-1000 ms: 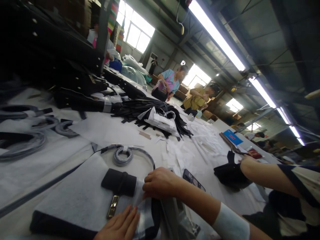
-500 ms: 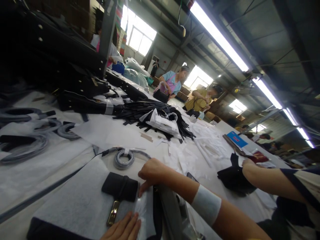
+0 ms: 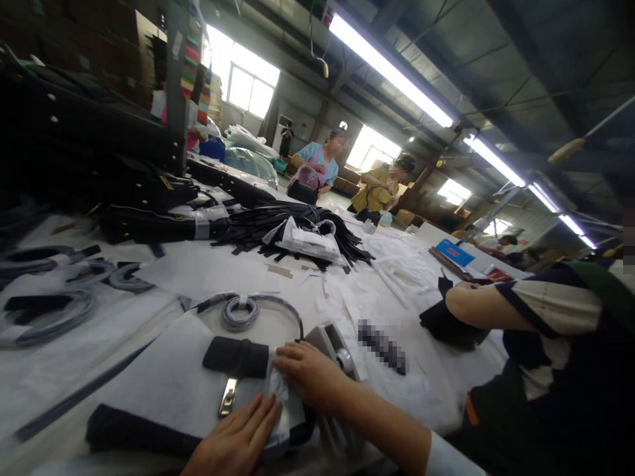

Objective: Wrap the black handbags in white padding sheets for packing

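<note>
My left hand lies flat, fingers stretched out, on the near part of a strip of clear plastic. My right hand reaches in from the right and lies with its fingers flat over the strip's far end. Beneath is a sheet of white paper on dark material. Left of the strip, a black flap piece rests on the paper, and a shiny metal clasp hangs below it. Beside my right hand stands a grey device with a round silver part, partly hidden by my arm.
A coiled grey cord lies behind the paper, with more coils at left. Black straps and stacked black bags are farther back. A co-worker's arm is at right with black material. Other people work beyond.
My right hand has gone from bent fingers at the strip's edge to lying flat on it. The view has shifted, and more of the grey device and the co-worker at right shows.
</note>
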Demonstrator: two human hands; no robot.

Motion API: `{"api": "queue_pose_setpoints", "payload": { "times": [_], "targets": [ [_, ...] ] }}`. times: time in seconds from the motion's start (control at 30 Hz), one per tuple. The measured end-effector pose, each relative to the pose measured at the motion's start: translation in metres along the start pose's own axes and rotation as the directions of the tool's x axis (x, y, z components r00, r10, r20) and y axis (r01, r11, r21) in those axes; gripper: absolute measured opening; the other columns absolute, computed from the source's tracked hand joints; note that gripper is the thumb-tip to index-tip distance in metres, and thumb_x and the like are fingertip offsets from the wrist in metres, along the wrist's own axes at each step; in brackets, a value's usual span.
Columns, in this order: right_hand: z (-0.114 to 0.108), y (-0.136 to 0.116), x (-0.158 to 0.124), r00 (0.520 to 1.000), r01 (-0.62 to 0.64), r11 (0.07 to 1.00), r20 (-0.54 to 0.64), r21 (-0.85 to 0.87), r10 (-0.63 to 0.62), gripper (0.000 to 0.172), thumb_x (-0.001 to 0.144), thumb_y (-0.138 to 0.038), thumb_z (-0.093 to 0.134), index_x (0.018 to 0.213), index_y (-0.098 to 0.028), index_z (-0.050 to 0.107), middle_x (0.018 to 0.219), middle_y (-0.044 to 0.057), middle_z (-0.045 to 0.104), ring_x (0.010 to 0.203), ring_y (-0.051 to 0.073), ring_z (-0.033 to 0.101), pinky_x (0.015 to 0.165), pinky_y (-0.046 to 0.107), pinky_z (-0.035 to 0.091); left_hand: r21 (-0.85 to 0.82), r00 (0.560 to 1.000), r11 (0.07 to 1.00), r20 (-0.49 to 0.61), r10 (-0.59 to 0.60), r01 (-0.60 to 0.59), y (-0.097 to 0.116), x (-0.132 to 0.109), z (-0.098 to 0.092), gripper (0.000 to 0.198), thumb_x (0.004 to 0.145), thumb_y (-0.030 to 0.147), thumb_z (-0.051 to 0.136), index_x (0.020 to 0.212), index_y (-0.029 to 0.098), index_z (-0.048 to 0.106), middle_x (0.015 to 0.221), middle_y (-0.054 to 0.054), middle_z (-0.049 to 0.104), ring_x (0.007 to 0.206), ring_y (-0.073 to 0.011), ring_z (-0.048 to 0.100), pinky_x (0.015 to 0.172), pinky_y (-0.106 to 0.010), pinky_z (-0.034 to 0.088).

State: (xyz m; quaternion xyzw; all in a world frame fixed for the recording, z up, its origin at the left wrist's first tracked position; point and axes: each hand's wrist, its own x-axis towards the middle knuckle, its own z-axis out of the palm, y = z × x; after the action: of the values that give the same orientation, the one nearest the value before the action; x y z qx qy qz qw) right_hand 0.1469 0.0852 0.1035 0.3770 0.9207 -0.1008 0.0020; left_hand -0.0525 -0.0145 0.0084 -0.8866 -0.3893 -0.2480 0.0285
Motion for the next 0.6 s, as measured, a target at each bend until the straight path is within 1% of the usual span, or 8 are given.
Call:
{"api": "queue_pose_setpoints", "payload": {
  "times": [0.07, 0.13, 0.23, 0.3, 0.37, 0.43, 0.5, 0.6],
  "targets": [
    [0.012, -0.016, -0.028, 0.989, -0.015, 0.998, -0.146, 0.059, 0.024, 0.036, 0.097, -0.021, 0.052, 0.132, -0.021, 0.06, 0.14, 0.007, 0.059, 0.134, 0.024, 0.05, 0.116, 0.04, 0.036, -0.031, 0.999, 0.999, 0.028, -0.019, 0.02, 0.002, 0.003, -0.009, 0.087, 0.061, 0.006, 0.049, 0.147, 0.022, 0.04, 0.145, -0.001, 0.053, 0.128, -0.021, 0.056, 0.103, -0.031, 0.051],
    [0.026, -0.031, -0.053, 0.96, -0.021, 0.994, -0.277, 0.109, 0.05, 0.039, 0.099, -0.027, 0.052, 0.136, -0.02, 0.056, 0.141, 0.008, 0.059, 0.133, 0.022, 0.051, 0.118, 0.04, 0.036, -0.034, 0.999, 0.999, 0.025, -0.026, 0.027, 0.002, 0.005, -0.013, 0.084, 0.063, 0.008, 0.051, 0.145, 0.021, 0.042, 0.145, -0.004, 0.053, 0.127, -0.0216, 0.057, 0.102, -0.031, 0.052],
    [0.055, -0.045, -0.081, 0.922, 0.058, 0.998, -0.385, 0.032, -0.041, 0.056, 0.096, -0.038, 0.058, 0.146, -0.017, 0.045, 0.143, 0.009, 0.056, 0.133, 0.024, 0.053, 0.114, 0.041, 0.043, -0.012, 1.0, 1.0, -0.004, 0.002, -0.002, 0.004, 0.005, -0.014, 0.074, 0.069, 0.011, 0.054, 0.143, 0.018, 0.045, 0.144, -0.007, 0.054, 0.125, -0.0221, 0.058, 0.101, -0.031, 0.052],
    [0.077, -0.047, -0.089, 0.884, 0.071, 0.994, -0.457, -0.088, -0.103, 0.058, 0.097, -0.03, 0.055, 0.151, -0.015, 0.037, 0.145, 0.011, 0.054, 0.135, 0.026, 0.051, 0.111, 0.043, 0.047, 0.004, 1.0, 1.0, -0.012, 0.02, -0.02, 0.005, 0.004, -0.017, 0.071, 0.072, 0.01, 0.054, 0.142, 0.018, 0.046, 0.144, -0.007, 0.054, 0.126, -0.0222, 0.058, 0.102, -0.031, 0.052],
    [0.093, -0.045, -0.091, 0.843, 0.053, 0.983, -0.52, -0.174, -0.137, 0.054, 0.099, -0.016, 0.046, 0.151, -0.016, 0.036, 0.143, 0.011, 0.055, 0.135, 0.026, 0.051, 0.108, 0.043, 0.05, 0.01, 0.999, 0.999, -0.005, 0.051, -0.051, 0.002, 0.003, -0.025, 0.067, 0.076, 0.009, 0.053, 0.142, 0.019, 0.047, 0.144, -0.007, 0.054, 0.127, -0.0212, 0.056, 0.103, -0.031, 0.051],
    [0.102, -0.042, -0.088, 0.816, 0.055, 0.976, -0.554, -0.213, -0.167, 0.05, 0.099, -0.008, 0.041, 0.148, -0.017, 0.042, 0.14, 0.01, 0.059, 0.132, 0.025, 0.054, 0.106, 0.043, 0.052, 0.012, 0.994, 0.995, 0.031, 0.102, -0.102, -0.008, 0.001, -0.042, 0.059, 0.085, 0.012, 0.054, 0.143, 0.022, 0.046, 0.145, -0.005, 0.054, 0.13, -0.0196, 0.053, 0.107, -0.03, 0.047],
    [0.102, -0.039, -0.086, 0.81, 0.076, 0.972, -0.555, -0.223, -0.191, 0.046, 0.099, -0.008, 0.041, 0.143, -0.015, 0.049, 0.138, 0.01, 0.061, 0.129, 0.026, 0.057, 0.104, 0.045, 0.054, 0.034, 0.986, 0.99, 0.102, 0.134, -0.138, -0.027, 0.0, -0.066, 0.057, 0.091, 0.02, 0.059, 0.145, 0.027, 0.043, 0.147, -0.002, 0.051, 0.136, -0.0199, 0.047, 0.114, -0.035, 0.04],
    [0.098, -0.037, -0.085, 0.813, 0.102, 0.97, -0.544, -0.222, -0.21, 0.044, 0.098, -0.008, 0.041, 0.14, -0.014, 0.052, 0.136, 0.011, 0.062, 0.127, 0.027, 0.058, 0.102, 0.046, 0.055, 0.099, 0.972, 0.992, 0.228, 0.054, -0.078, -0.066, -0.006, -0.104, 0.07, 0.086, 0.037, 0.071, 0.148, 0.034, 0.038, 0.153, -0.002, 0.042, 0.142, -0.0266, 0.037, 0.12, -0.051, 0.027]
  ]
}}
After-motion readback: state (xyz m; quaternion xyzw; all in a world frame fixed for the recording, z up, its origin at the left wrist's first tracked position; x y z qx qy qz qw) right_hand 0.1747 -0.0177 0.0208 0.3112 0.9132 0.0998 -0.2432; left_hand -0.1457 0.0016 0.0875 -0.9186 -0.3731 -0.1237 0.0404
